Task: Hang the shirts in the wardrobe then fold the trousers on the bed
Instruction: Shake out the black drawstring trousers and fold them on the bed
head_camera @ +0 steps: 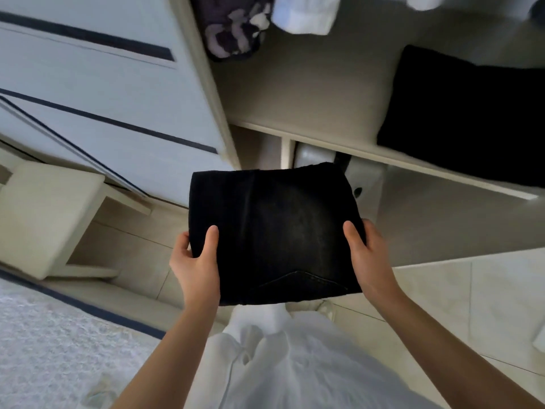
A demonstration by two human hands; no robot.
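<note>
Two hands are gripping one folded pair of black trousers (274, 231), holding it in the air before the open wardrobe (295, 93) — the left hand (196, 261) is clasping its left edge, the right hand (365, 255) its right edge, thumbs lying on top, the other fingers (182, 242) curling underneath, mostly hidden. One black folded pile (466, 113) is sitting on the wardrobe shelf; one purple patterned garment (233, 25) and one white shirt (306, 13) are hanging above it.

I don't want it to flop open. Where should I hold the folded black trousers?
Take the folded black trousers by both side edges, a hand from each side, thumbs on top, as the left hand and right hand do. The bundle is wide, flat and soft, so one edge alone would probably droop.
</note>
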